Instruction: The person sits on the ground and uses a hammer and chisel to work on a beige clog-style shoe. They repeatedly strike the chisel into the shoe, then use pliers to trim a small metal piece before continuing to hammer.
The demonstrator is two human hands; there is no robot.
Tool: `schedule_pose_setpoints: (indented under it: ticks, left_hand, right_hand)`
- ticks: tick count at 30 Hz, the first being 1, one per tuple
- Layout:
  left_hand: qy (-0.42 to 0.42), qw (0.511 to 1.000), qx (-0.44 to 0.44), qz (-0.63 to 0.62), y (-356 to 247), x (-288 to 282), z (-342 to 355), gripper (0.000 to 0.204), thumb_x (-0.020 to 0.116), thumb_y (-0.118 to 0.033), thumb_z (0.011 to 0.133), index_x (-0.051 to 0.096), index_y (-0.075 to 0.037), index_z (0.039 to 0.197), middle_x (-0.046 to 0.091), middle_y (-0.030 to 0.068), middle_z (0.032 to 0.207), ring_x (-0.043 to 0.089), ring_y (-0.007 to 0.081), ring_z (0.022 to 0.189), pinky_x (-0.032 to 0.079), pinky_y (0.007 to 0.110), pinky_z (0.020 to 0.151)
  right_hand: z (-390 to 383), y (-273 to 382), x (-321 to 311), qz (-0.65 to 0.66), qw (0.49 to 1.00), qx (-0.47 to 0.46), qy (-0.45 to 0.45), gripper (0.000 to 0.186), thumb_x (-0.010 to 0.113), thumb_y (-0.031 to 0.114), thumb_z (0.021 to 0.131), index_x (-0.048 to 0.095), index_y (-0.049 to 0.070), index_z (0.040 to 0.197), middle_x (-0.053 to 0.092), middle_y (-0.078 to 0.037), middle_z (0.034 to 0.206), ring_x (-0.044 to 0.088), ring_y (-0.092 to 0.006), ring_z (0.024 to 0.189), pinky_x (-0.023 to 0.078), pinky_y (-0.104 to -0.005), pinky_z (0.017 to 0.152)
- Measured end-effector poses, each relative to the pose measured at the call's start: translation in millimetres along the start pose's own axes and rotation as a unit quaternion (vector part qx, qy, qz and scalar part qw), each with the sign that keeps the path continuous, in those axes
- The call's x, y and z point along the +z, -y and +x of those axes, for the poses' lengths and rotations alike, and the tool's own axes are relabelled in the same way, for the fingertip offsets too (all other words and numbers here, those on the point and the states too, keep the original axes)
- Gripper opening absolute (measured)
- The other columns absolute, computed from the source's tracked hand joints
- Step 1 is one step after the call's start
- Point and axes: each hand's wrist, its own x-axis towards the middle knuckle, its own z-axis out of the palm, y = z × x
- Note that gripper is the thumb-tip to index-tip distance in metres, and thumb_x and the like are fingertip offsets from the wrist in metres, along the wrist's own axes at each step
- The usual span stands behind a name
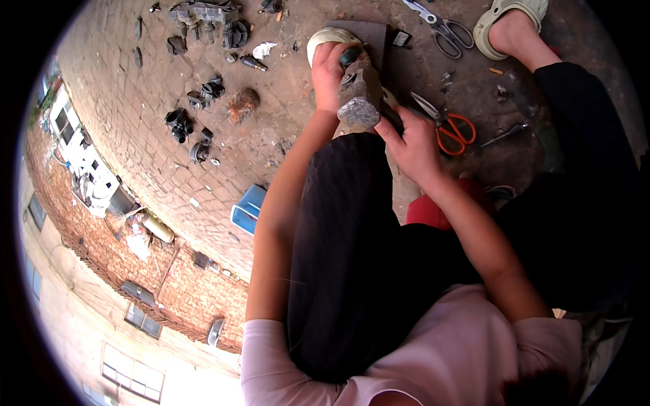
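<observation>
1. The left hand (328, 66) is curled, its fingers bent round a dark piece (350, 55) beside the pale clog at the left (323, 39); most of the piece is hidden, so its shape cannot be told.
2. The right hand (414, 143) is closed round the hammer (360, 101), thumb towards the head; part of the grip is out of sight.
3. The hammer's head is raised in front of the left knee, looming close to the camera and covering part of what lies beneath. Whether it touches anything below cannot be told.
4. A flat grey block (374, 35) lies on the ground next to that clog.
5. To the right of the right hand lie orange-handled scissors (452, 130), blades parted, and a screwdriver (504, 134). Grey-handled scissors (447, 34) lie farther off, near the other clog (484, 34).
6. The ground (145, 115) is brick paving, dirt-stained, strewn on the left with black parts (179, 125) and a rusty brown lump (242, 105).
7. A blue plastic container (250, 206) stands left of the left forearm.
8. At the far left, a pale building (88, 325) with windows rises beyond the paving, near a yellowish cylinder (158, 229).
</observation>
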Motion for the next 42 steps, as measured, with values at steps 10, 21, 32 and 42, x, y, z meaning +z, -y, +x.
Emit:
schedule_pose_setpoints:
  ticks: [10,21,32,42]
  left_hand:
    - [-0.005,0.997,0.075,0.014,12.8,1.6,0.6,0.023,0.078,-0.013,0.071,0.069,-0.006,0.091,0.063,0.0108,0.085,0.059,0.0313,0.084,0.049,0.04,0.073]
    - [-0.015,1.0,0.021,0.008,3.9,2.6,-0.6,0.025,0.076,-0.013,0.071,0.07,-0.006,0.094,0.063,0.0109,0.087,0.059,0.032,0.086,0.049,0.04,0.076]
    - [0.022,0.999,0.028,-0.005,3.9,-0.9,1.7,0.028,0.072,-0.01,0.07,0.069,-0.007,0.097,0.062,0.0108,0.089,0.059,0.0326,0.09,0.049,0.038,0.078]
    - [0.003,1.0,-0.003,0.008,6.1,3.2,-0.5,0.027,0.074,-0.013,0.07,0.069,-0.008,0.096,0.061,0.0103,0.089,0.058,0.0317,0.088,0.048,0.039,0.078]
  right_hand:
    - [0.3,5.3,2.4,-0.011,1.0,0.003,0.011,0.05,0.064,0.046,0.091,0.067,0.004,0.118,0.067,-0.02,0.074,0.066,-0.0385,0.071,0.052,-0.044,0.065]
    - [1.0,4.9,0.3,-0.009,1.0,0.016,0.019,0.052,0.063,0.048,0.091,0.067,0.004,0.118,0.066,-0.021,0.073,0.067,-0.0391,0.071,0.052,-0.0442,0.065]
    - [3.3,10.5,-3.1,-0.02,0.999,0.002,0.025,0.051,0.063,0.048,0.091,0.068,0.003,0.114,0.066,-0.02,0.072,0.066,-0.038,0.069,0.052,-0.0435,0.063]
    - [3.4,-1.7,-0.1,-0.007,1.0,0.007,0.001,0.047,0.062,0.047,0.092,0.067,0.0,0.092,0.064,-0.02,0.067,0.065,-0.0388,0.065,0.049,-0.0445,0.059]
